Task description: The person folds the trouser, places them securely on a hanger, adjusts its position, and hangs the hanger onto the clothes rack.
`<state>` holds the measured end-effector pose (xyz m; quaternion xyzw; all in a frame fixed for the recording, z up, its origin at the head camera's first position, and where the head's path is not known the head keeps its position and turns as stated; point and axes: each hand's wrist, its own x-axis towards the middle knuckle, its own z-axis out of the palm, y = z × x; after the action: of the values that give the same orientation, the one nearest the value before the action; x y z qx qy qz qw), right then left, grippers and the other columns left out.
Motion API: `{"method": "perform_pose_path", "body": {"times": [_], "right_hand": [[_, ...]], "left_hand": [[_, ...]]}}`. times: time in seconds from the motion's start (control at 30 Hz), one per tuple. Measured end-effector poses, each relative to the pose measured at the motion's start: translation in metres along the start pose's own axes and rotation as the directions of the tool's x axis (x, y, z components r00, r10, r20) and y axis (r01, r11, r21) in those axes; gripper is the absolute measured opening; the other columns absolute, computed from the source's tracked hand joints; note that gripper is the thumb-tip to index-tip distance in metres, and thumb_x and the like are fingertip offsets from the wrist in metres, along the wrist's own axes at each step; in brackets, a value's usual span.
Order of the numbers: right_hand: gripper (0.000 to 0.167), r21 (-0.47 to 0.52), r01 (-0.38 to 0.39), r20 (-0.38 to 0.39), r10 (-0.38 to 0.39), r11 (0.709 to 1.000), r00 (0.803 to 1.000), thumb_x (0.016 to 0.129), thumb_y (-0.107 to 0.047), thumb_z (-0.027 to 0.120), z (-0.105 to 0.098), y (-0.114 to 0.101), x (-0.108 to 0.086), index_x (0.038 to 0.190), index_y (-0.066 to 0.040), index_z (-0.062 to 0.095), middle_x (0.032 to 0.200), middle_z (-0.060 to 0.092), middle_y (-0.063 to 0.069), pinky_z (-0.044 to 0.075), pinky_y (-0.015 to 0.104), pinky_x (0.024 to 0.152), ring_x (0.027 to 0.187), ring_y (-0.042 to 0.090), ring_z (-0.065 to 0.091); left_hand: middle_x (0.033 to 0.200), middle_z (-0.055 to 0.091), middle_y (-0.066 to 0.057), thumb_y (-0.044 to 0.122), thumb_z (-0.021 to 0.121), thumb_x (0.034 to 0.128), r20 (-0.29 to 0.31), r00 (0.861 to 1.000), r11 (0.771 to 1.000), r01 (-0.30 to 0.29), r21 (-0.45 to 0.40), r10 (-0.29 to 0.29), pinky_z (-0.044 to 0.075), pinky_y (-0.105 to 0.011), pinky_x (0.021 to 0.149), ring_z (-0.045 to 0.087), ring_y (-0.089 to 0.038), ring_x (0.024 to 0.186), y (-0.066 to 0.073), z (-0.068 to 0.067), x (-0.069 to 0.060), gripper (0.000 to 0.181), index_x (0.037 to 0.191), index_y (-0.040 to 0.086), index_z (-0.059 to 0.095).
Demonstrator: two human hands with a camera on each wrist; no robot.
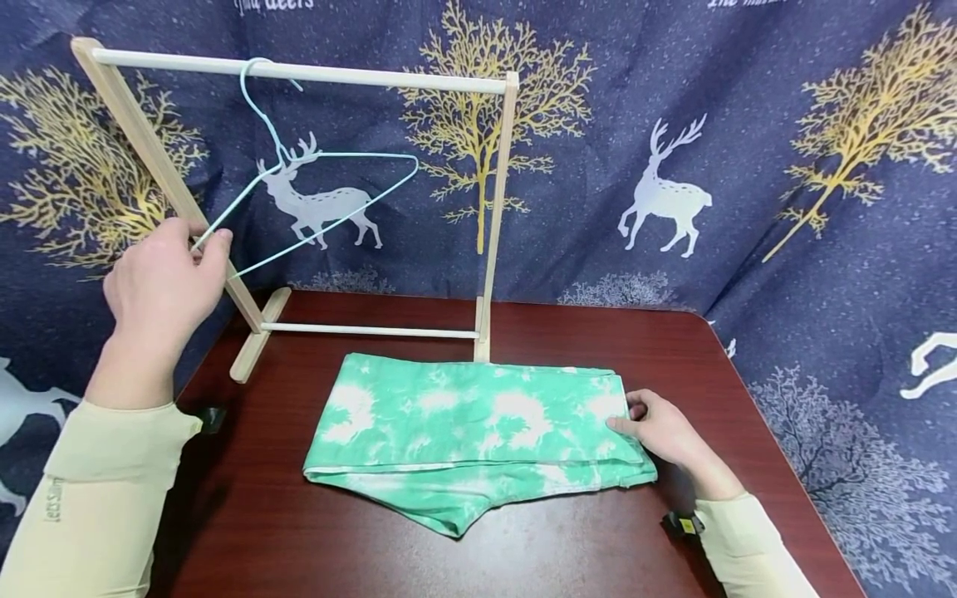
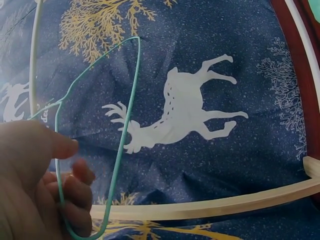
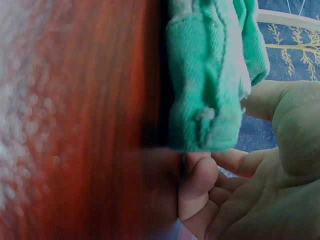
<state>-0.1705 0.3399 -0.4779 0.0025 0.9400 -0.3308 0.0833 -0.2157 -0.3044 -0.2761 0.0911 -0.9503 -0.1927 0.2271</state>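
Note:
In the head view my left hand [image 1: 166, 270] holds the left end of a thin mint-green clothes hanger [image 1: 366, 154] between thumb and fingers. The hanger's hook loops over the top bar of a wooden rack, and it carries no clothing. The left wrist view shows the hanger wire [image 2: 120, 150] passing through the fingers of that hand [image 2: 35, 175]. Green and white tie-dye trousers [image 1: 463, 415] lie folded lengthwise on the table. My right hand [image 1: 669, 428] pinches their right edge, thumb on top. From the right wrist, a folded green corner [image 3: 205, 90] rises beside the hand [image 3: 250, 200]; some fingertips are hidden.
The wooden clothes rack [image 1: 497, 208] stands at the back left of the dark red table [image 1: 598, 336], its right foot just behind the trousers. A blue cloth [image 1: 561, 199] printed with deer and trees hangs behind the table.

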Motion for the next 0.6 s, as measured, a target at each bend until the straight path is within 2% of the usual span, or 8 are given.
{"method": "perform_pose_path", "body": {"times": [0.1, 0.2, 0.37, 0.5, 0.6], "right_hand": [[0.068, -0.002, 0.005, -0.001, -0.005, 1.000, 1.000, 0.100, -0.042, 0.086, 0.000, 0.000, -0.001, 0.141, 0.006, 0.062, 0.109, 0.065, 0.011, 0.048, 0.042, 0.084, 0.096, 0.026, 0.060], [0.067, -0.004, 0.006, -0.001, -0.006, 1.000, 1.000, 0.100, -0.042, 0.086, -0.001, -0.001, -0.001, 0.141, 0.006, 0.062, 0.109, 0.065, 0.011, 0.048, 0.042, 0.084, 0.095, 0.026, 0.060], [0.068, -0.008, 0.009, 0.000, -0.009, 1.000, 1.000, 0.100, -0.042, 0.086, -0.001, -0.001, -0.001, 0.141, 0.006, 0.062, 0.109, 0.065, 0.011, 0.048, 0.042, 0.083, 0.095, 0.026, 0.060], [0.067, -0.015, 0.014, -0.002, -0.014, 1.000, 1.000, 0.100, -0.042, 0.086, -0.001, -0.001, -0.001, 0.140, 0.006, 0.062, 0.108, 0.065, 0.010, 0.048, 0.042, 0.084, 0.095, 0.026, 0.060], [0.067, -0.014, 0.015, -0.002, -0.015, 1.000, 1.000, 0.100, -0.041, 0.086, -0.001, -0.002, -0.001, 0.140, 0.006, 0.062, 0.108, 0.065, 0.010, 0.048, 0.042, 0.083, 0.095, 0.025, 0.060]], "left_hand": [[0.119, 0.068, -0.035, 0.050, 0.045, 0.1160, -0.033, 0.999, 0.999, -0.036, -0.030, 0.035, 0.042, -0.071, 0.070, 0.061, -0.063, 0.101, 0.000, 0.001, -0.001, 0.059, 0.135, -0.002, 0.068], [0.110, 0.069, -0.032, 0.049, 0.046, 0.1168, -0.039, 0.996, 0.994, -0.087, -0.068, 0.085, 0.041, -0.062, 0.068, 0.061, -0.055, 0.095, 0.000, 0.001, -0.003, 0.056, 0.123, -0.001, 0.070], [0.091, 0.065, -0.018, 0.048, 0.050, 0.1170, -0.026, 0.991, 0.978, -0.132, -0.159, 0.130, 0.036, -0.043, 0.069, 0.054, -0.032, 0.084, 0.000, 0.000, -0.006, 0.053, 0.125, 0.003, 0.076], [0.070, 0.053, 0.002, 0.042, 0.055, 0.1166, -0.027, 0.990, 0.951, -0.143, -0.274, 0.141, 0.032, -0.033, 0.058, 0.044, -0.018, 0.064, 0.003, -0.005, -0.009, 0.046, 0.126, 0.005, 0.080], [0.063, 0.046, 0.011, 0.037, 0.059, 0.1161, -0.042, 0.989, 0.918, -0.144, -0.371, 0.138, 0.030, -0.029, 0.050, 0.039, -0.012, 0.055, 0.007, -0.008, -0.011, 0.040, 0.125, 0.004, 0.081]]}}
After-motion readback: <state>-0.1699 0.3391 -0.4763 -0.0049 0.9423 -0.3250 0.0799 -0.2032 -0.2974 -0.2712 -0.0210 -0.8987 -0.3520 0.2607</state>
